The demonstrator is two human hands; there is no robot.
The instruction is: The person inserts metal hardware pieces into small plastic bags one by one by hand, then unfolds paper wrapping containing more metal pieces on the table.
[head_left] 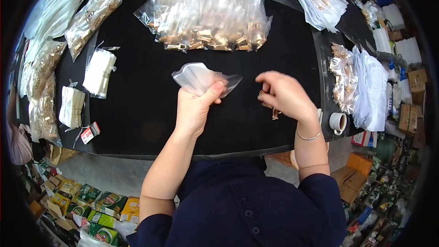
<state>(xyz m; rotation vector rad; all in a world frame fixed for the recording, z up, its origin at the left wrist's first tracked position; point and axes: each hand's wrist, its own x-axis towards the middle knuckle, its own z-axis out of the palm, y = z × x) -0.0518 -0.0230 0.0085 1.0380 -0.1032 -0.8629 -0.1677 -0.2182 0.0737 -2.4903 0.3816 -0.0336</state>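
Note:
My left hand [201, 105] pinches a clear plastic bag [194, 75] between thumb and fingers, above the middle of the black table. The bag spreads out flat past the fingertips on both sides. To its right, my right hand [286, 93] is curled, its fingers slightly blurred. Small gold-coloured metal fittings [275, 113] show beneath its fingers and palm, apparently held there; part of them is hidden by the hand. Farther back lies a large pile of filled clear bags [210, 13], with gold fittings gathered at their near ends.
At the left lie bundles of white strips [99, 73], a small red-and-white box [90, 132] and long bags of gold pieces [45, 91]. On the right are more bagged fittings [343, 77], white plastic bags [371, 91] and a cup of dark liquid [338, 122] near the edge.

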